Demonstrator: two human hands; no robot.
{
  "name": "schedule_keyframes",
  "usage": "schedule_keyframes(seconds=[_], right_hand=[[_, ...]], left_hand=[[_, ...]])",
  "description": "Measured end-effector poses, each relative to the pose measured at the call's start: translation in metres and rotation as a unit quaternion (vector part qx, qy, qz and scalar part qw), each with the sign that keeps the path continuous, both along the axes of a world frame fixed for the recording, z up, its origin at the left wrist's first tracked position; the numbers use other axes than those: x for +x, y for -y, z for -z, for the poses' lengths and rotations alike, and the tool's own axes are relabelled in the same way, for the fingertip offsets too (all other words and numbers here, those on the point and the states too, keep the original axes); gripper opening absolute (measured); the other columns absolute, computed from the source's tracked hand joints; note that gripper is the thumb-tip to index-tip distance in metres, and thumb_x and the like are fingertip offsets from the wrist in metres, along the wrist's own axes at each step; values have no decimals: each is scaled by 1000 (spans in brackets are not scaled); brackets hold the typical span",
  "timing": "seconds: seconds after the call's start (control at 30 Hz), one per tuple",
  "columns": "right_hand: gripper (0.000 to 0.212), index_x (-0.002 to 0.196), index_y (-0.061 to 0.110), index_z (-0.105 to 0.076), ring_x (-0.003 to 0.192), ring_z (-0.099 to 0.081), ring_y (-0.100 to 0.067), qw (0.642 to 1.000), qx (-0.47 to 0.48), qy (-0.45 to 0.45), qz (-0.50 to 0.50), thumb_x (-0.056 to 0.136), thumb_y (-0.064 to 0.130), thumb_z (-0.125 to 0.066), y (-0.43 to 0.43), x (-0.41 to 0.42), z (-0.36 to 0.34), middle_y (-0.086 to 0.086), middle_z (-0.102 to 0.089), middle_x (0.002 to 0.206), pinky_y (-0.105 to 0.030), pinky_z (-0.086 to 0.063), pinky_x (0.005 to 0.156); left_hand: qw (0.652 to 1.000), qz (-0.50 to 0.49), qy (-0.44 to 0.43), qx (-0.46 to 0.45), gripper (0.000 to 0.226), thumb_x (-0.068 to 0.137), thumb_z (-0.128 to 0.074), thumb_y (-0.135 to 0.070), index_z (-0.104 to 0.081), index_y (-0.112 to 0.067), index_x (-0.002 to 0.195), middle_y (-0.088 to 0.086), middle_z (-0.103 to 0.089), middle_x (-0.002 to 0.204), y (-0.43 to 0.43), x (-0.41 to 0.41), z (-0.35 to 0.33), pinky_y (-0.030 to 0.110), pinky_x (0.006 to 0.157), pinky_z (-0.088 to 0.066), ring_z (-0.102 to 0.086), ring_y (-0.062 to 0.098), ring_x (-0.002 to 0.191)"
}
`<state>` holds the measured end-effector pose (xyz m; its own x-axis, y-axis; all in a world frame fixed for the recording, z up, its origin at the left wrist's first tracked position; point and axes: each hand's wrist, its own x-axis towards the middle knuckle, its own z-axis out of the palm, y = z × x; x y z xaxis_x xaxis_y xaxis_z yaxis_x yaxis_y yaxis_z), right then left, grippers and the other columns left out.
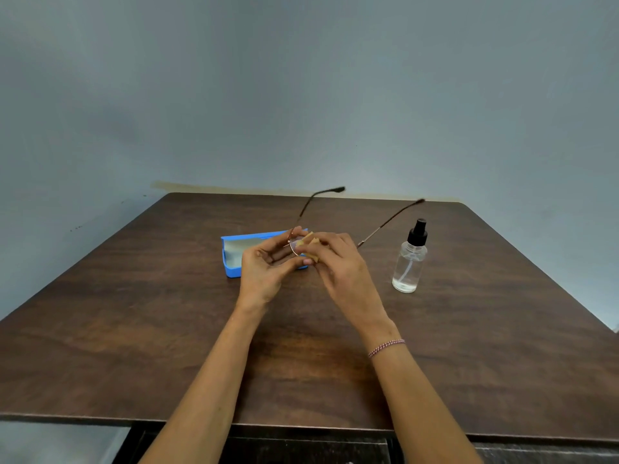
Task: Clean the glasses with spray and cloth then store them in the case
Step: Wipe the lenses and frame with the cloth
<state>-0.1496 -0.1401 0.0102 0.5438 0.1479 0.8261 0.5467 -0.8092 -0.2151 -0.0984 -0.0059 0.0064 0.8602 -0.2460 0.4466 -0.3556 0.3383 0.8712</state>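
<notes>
L hand (268,264) gripping glasses (294,243) by the frame; R hand (340,264) pinching tan cloth (311,242) against lens; blue case (232,272) lying open behind; spray bottle (409,262) standing at R.

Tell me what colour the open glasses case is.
Bright blue case, pale lining; head view.

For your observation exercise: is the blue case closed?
No, the blue case lies open on the table, its pale lining showing.
</notes>
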Motion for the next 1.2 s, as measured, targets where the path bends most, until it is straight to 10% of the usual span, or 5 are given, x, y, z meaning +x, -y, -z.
schedule_keyframes(seconds=[0.27,0.5,1.2], right_hand=[[24,103,5,-70,99,-53,-14,996,8,69,55,82,-3,-64,-1,-7,-3,-6,-67,107,-22,-46,88],[18,90,5,-71,96,-55,-14,997,1,63,47,86,7,-53,3,-8,-3,-7,-69,100,-21,-48,85],[16,76,3,-66,91,-54,-17,992,23,115,52,85,4,-53,-5,-6,-1,-6,-70,94,-22,-48,78]], left_hand=[[986,97,-106,-83,68,45,-91,-39,-68,-13,104,2,-72,105,1,6,3,20,76,-55,-68,13,97],[978,122,-147,-88,34,59,-75,-25,-76,-13,90,6,-72,104,-3,10,2,24,76,-57,-70,17,93],[914,273,-244,-176,68,52,-89,-36,-67,-20,114,14,-69,107,3,-1,4,33,70,-58,-71,22,88]])
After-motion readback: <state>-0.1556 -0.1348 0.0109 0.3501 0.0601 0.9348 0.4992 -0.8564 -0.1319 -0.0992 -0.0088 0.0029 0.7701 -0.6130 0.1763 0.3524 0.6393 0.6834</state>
